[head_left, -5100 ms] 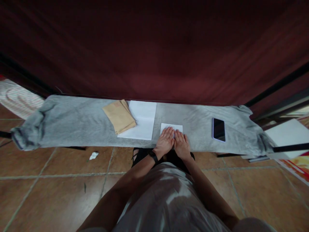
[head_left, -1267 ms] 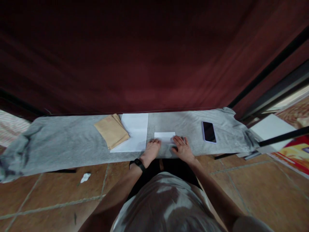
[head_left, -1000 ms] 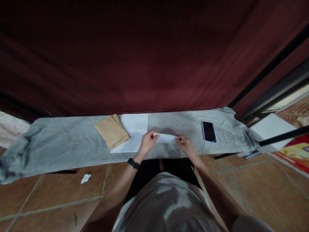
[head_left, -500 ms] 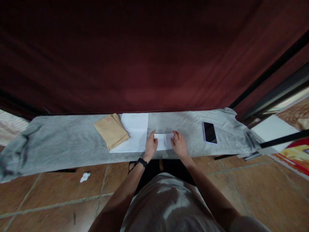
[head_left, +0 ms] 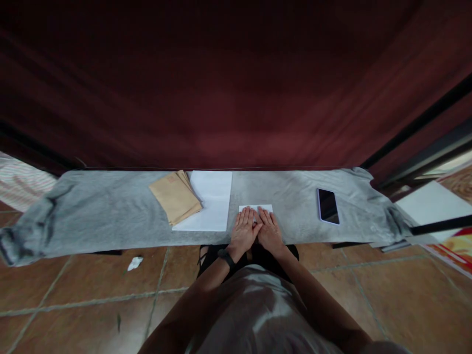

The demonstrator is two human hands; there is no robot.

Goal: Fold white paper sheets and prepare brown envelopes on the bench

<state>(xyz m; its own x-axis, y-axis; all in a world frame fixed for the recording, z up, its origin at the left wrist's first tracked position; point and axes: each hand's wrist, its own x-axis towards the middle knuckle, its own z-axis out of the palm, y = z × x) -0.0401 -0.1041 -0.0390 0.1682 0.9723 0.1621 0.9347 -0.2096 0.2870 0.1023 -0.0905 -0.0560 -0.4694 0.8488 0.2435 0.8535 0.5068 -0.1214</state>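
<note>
A folded white sheet of paper [head_left: 266,207] lies on the grey cloth in front of me, mostly covered by my hands. My left hand [head_left: 244,232] rests flat on it, fingers stretched forward, a dark band on the wrist. Flat beside it lies my right hand [head_left: 270,233], its fingers also stretched out. The thumbs meet or overlap in the middle. Only the paper's far edge shows clearly beyond the fingertips. To the left is a stack of white paper [head_left: 216,206], with several brown envelopes [head_left: 175,197] lying partly over it.
A phone [head_left: 328,205] with a pale purple edge lies on the right of the cloth-covered bench [head_left: 110,211]. A dark red surface [head_left: 228,108] rises behind it. A crumpled white scrap [head_left: 135,263] is on the tiled floor at left.
Both hands have gone from holding the folded paper's two sides to lying flat and close together on top of it. The view has shifted slightly.
</note>
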